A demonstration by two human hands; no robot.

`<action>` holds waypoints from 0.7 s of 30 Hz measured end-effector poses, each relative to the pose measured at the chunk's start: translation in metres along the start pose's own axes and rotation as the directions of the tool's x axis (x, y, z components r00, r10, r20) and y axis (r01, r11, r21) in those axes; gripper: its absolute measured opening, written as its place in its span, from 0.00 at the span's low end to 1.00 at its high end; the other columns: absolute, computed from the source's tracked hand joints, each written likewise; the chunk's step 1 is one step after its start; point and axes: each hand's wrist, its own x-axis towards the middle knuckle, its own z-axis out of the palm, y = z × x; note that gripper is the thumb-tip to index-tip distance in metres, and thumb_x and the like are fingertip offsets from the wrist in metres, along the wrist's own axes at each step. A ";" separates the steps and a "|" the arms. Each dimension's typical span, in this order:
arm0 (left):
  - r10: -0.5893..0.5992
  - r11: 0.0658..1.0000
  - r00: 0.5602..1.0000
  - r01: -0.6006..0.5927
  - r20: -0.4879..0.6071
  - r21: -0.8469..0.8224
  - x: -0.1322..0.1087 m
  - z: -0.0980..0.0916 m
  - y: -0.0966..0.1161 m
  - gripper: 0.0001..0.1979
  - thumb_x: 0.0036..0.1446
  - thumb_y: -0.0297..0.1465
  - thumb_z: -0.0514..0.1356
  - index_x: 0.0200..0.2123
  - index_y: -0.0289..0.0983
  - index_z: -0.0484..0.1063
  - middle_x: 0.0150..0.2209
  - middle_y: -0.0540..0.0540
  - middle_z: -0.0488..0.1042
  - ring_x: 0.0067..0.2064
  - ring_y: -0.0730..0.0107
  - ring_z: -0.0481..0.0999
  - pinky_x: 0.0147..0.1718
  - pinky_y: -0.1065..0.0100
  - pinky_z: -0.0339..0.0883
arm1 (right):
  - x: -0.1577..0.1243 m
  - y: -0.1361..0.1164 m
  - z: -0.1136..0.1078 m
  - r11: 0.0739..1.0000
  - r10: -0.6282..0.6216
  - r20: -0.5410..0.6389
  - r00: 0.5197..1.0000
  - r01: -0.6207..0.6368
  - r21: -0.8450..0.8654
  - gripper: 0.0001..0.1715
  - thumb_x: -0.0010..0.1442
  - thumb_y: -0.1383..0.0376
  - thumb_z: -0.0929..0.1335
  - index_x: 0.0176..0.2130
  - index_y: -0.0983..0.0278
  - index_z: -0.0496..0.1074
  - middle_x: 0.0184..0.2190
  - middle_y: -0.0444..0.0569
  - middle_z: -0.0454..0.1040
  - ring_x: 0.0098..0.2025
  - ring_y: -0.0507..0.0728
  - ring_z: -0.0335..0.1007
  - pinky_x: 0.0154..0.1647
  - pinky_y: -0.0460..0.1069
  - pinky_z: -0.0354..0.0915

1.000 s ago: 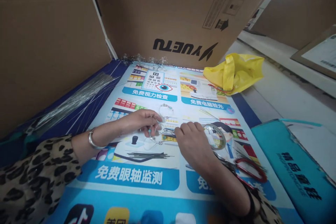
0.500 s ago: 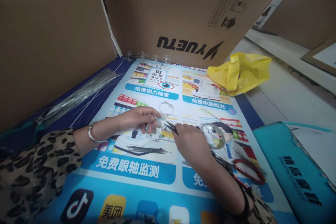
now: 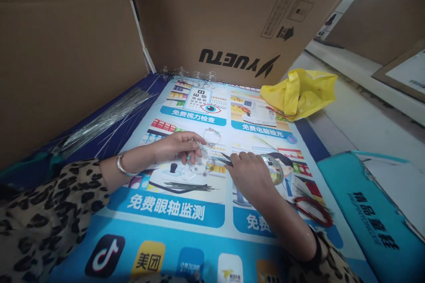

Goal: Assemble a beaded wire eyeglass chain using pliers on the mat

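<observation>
Thumb and fingers of my left hand (image 3: pixel 184 147) pinch a thin wire piece with small pale beads (image 3: pixel 201 166), which hangs in loops over the printed sheet (image 3: pixel 212 225). My right hand (image 3: pixel 250 174) is wrapped around needle-nose pliers (image 3: pixel 226 159); their dark, pointed jaws are slightly parted and point toward the beaded wire. Whether the jaws touch it, I cannot tell. The pliers' handles are hidden in my palm. Just beyond my left fingertips lies a beaded wire ring (image 3: pixel 211 135). Below my hands rests a bunch of short dark green wires (image 3: pixel 191 186).
Cardboard walls (image 3: pixel 186 13) enclose the back and left. Along the back lie several wire pieces (image 3: pixel 189 75). A bundle of long wires (image 3: pixel 109 117) is at left. On the right are a yellow bag (image 3: pixel 302 93), a roll (image 3: pixel 275 170), red-handled scissors (image 3: pixel 314 212) and a teal box (image 3: pixel 352 194).
My right hand and the pliers have moved slightly right, away from my left fingers. The pliers' jaws show more separation. My left hand keeps its pinch on the beaded wire.
</observation>
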 end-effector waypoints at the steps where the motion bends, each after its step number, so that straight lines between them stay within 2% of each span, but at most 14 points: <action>1: 0.007 1.000 1.000 -0.008 -0.003 -0.015 0.000 -0.001 0.000 0.14 0.56 0.33 0.57 0.45 0.35 0.67 0.33 0.44 0.74 0.27 0.75 0.74 0.18 0.77 0.63 | 0.001 0.000 0.001 1.000 -0.011 -0.010 1.000 0.011 0.000 0.14 0.61 0.60 0.60 0.38 0.66 0.69 0.33 0.54 0.72 0.38 0.60 0.66 0.36 0.53 0.55; 7: 0.025 0.998 1.000 -0.025 0.008 -0.066 0.002 -0.003 -0.001 0.14 0.55 0.31 0.58 0.45 0.33 0.67 0.33 0.44 0.75 0.26 0.74 0.75 0.17 0.77 0.62 | 0.004 -0.004 0.005 0.996 -0.047 -0.086 0.995 0.053 0.068 0.14 0.61 0.64 0.60 0.41 0.68 0.70 0.38 0.56 0.71 0.43 0.62 0.63 0.42 0.56 0.56; 9: 0.025 0.997 0.999 -0.023 0.023 -0.067 0.001 -0.002 0.000 0.14 0.55 0.31 0.58 0.45 0.33 0.67 0.33 0.43 0.75 0.26 0.74 0.75 0.17 0.77 0.62 | 0.003 -0.006 0.006 0.981 -0.038 -0.153 0.988 0.066 0.181 0.15 0.60 0.66 0.60 0.45 0.68 0.69 0.42 0.56 0.71 0.46 0.61 0.62 0.45 0.56 0.57; 11: 0.021 0.998 0.999 -0.018 0.041 -0.067 0.000 -0.002 0.002 0.14 0.56 0.31 0.57 0.45 0.33 0.66 0.33 0.43 0.76 0.26 0.73 0.75 0.17 0.77 0.62 | 0.002 -0.009 0.006 0.926 0.013 -0.223 0.975 0.073 0.369 0.18 0.60 0.65 0.60 0.48 0.67 0.67 0.45 0.56 0.70 0.48 0.60 0.62 0.47 0.55 0.58; 13: 0.009 0.998 0.998 -0.004 0.066 -0.066 0.000 -0.002 0.003 0.14 0.56 0.31 0.57 0.45 0.33 0.65 0.34 0.42 0.76 0.26 0.72 0.76 0.18 0.76 0.63 | 0.001 -0.013 0.007 0.784 0.103 -0.197 0.975 0.042 0.619 0.21 0.60 0.62 0.60 0.52 0.67 0.63 0.45 0.55 0.71 0.46 0.58 0.65 0.45 0.53 0.62; 15: -0.006 0.998 0.994 0.013 0.107 -0.064 0.000 -0.003 0.004 0.15 0.56 0.31 0.58 0.46 0.33 0.65 0.35 0.41 0.76 0.27 0.72 0.76 0.18 0.76 0.63 | 0.001 -0.017 0.009 0.546 0.150 -0.064 0.987 -0.029 0.837 0.25 0.59 0.59 0.61 0.54 0.65 0.59 0.44 0.54 0.72 0.39 0.55 0.69 0.38 0.50 0.65; 17: -0.010 0.998 0.987 0.020 0.157 -0.058 0.000 -0.004 0.004 0.16 0.56 0.32 0.58 0.47 0.33 0.65 0.37 0.40 0.76 0.29 0.70 0.77 0.20 0.76 0.63 | 0.001 -0.022 0.013 0.308 0.116 0.071 0.991 -0.104 0.946 0.27 0.59 0.56 0.60 0.55 0.64 0.57 0.42 0.52 0.73 0.33 0.52 0.70 0.32 0.49 0.66; 18: -0.010 0.998 0.984 0.020 0.178 -0.055 -0.001 -0.004 0.004 0.16 0.56 0.32 0.57 0.48 0.34 0.65 0.38 0.39 0.76 0.30 0.70 0.77 0.20 0.75 0.63 | 0.002 -0.024 0.014 0.226 0.090 0.114 0.989 -0.132 0.965 0.27 0.60 0.55 0.60 0.55 0.63 0.57 0.39 0.50 0.74 0.30 0.51 0.70 0.30 0.48 0.66; 19: -0.008 0.998 0.982 0.019 0.190 -0.052 -0.001 -0.004 0.004 0.16 0.57 0.32 0.56 0.48 0.34 0.65 0.38 0.39 0.76 0.31 0.69 0.77 0.21 0.75 0.63 | 0.002 -0.026 0.015 0.176 0.069 0.144 0.987 -0.154 0.972 0.26 0.60 0.55 0.60 0.54 0.64 0.58 0.34 0.48 0.74 0.28 0.51 0.69 0.29 0.47 0.65; 21: -0.007 0.999 0.980 0.018 0.199 -0.049 -0.002 -0.004 0.003 0.15 0.58 0.33 0.55 0.49 0.35 0.64 0.39 0.39 0.76 0.32 0.69 0.77 0.22 0.75 0.63 | 0.003 -0.030 0.016 0.141 0.053 0.181 0.982 -0.187 0.972 0.25 0.60 0.55 0.60 0.53 0.64 0.60 0.24 0.43 0.72 0.24 0.50 0.67 0.26 0.46 0.63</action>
